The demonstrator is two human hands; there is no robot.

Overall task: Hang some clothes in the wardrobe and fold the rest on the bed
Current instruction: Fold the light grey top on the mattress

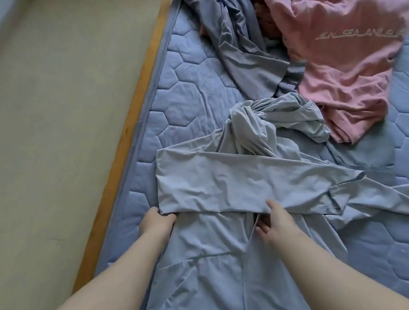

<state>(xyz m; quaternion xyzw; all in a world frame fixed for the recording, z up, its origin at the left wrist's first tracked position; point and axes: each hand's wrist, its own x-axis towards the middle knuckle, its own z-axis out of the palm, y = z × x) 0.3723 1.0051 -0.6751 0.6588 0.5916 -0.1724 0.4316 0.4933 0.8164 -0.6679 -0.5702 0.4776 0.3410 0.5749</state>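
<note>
The bed (184, 85) fills most of the view, a blue-grey mattress quilted in puffy hexagons, with a narrow wooden frame (139, 90) along its left side and a dull beige floor (52, 122) beyond.

All the clothes in view lie on this bed. No wardrobe, hanger or finished folded stack shows, so the task looks to be at an early or middle stage. One piece is part-folded and at least two are untouched.

The piece being worked on is a pale grey jacket (212, 269), spread out nearest the person. Its cloth is thin, smooth and slightly glossy, with fine creases, a seam down the front and a bunched hood (271, 121) at the far end. One sleeve (240, 184) lies folded flat across the body as a broad band. The other side trails loosely to the right, so that side and the lengthwise folds are judged to be left to do.

Above the jacket, a pink shirt (341, 60) of soft matte knit lies crumpled, with pale lettering across it. Beside it is a darker grey garment (236, 42), limp and ruched.

The left hand (155, 224) is at the sleeve's near left corner, its grip clamped on the edge with the fingers tucked under. The right hand (274, 219) pinches the same edge farther right, thumb on top and fingers beneath.
</note>
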